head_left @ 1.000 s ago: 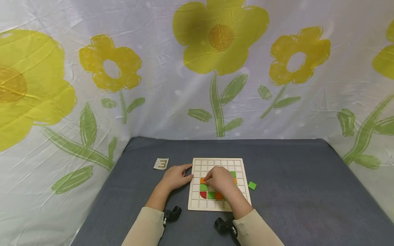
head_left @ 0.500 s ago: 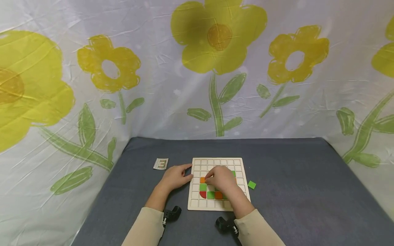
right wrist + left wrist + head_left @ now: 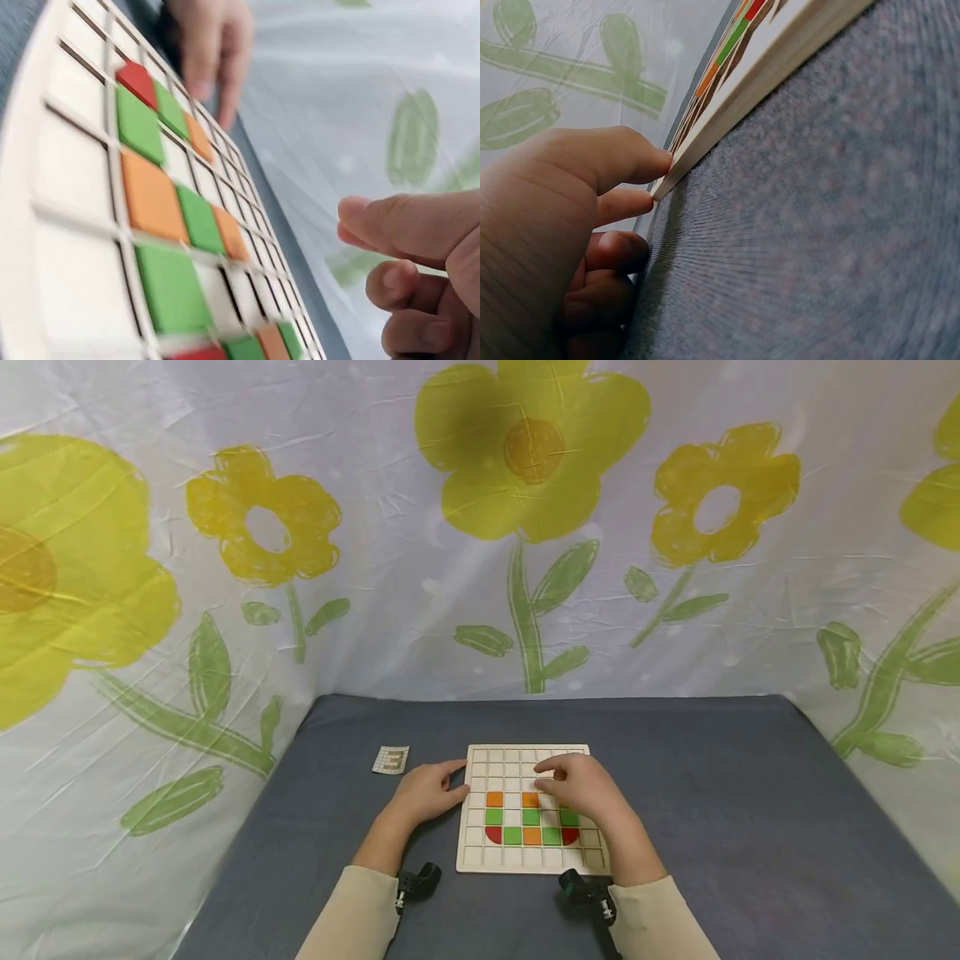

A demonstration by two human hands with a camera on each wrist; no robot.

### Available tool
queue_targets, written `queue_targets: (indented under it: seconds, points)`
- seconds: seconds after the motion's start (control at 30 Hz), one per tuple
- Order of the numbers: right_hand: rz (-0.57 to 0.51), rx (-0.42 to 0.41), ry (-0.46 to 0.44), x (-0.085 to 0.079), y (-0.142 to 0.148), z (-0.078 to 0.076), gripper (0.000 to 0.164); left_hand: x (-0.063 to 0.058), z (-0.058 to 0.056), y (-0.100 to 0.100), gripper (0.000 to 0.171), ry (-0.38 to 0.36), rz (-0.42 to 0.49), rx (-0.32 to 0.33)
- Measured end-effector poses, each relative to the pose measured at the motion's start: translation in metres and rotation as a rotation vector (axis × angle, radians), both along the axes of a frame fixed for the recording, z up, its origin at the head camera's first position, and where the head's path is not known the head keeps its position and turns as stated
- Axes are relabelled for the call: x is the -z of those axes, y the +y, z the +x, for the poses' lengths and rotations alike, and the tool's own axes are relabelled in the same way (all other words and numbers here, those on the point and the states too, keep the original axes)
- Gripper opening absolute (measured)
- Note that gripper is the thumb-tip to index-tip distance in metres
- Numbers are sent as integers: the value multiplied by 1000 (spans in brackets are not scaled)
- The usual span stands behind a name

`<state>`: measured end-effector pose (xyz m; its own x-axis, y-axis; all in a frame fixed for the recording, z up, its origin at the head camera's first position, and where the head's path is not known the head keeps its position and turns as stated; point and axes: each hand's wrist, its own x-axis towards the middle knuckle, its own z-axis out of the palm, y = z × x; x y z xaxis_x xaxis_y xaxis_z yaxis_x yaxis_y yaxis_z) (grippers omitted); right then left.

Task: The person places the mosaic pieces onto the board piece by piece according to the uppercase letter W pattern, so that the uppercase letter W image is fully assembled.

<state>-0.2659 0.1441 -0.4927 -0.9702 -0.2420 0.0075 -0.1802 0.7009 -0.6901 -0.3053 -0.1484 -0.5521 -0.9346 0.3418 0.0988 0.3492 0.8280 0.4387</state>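
My left hand [image 3: 425, 792] rests at the left edge of the pale wooden grid board [image 3: 480, 860]. In the left wrist view, its thumb and index finger touch the board's rim. Above the right part of the board hovers my right hand [image 3: 585, 787], holding nothing; thumb and index finger are extended in the head view. Flat tiles lie in the board's cells: orange tiles [image 3: 530, 799], green tiles [image 3: 531, 817] and red rounded-corner tiles [image 3: 493, 835]. The right hand hides the upper right cells in the head view; a green tile [image 3: 289, 339] and an orange tile [image 3: 273, 340] there show in the right wrist view.
A small card [image 3: 391, 760] printed with a grid pattern lies left of the board. Dark grey cloth [image 3: 720, 827] covers the table. A white curtain [image 3: 390, 610] with yellow flowers hangs behind. Each wrist wears a black camera mount [image 3: 420, 882].
My right hand has lifted from the middle cells and moved right, uncovering an orange tile and green tiles. The loose green tile right of the board is now hidden by that arm. My left hand stays put.
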Motion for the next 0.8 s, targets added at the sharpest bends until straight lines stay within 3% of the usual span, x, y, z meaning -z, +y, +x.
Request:
queue_targets:
  seconds: [0.17,0.4,0.8]
  points:
    - [-30,20,-30,-5,31,4,34,0,0,0,53,-3,-2,-2]
    - [-56,39,-87,1,74,4,37,-3,1,0,53,-12,5,2]
    - [45,87,-240,7,101,15,27,-3,4,-1,53,-15,12,3]
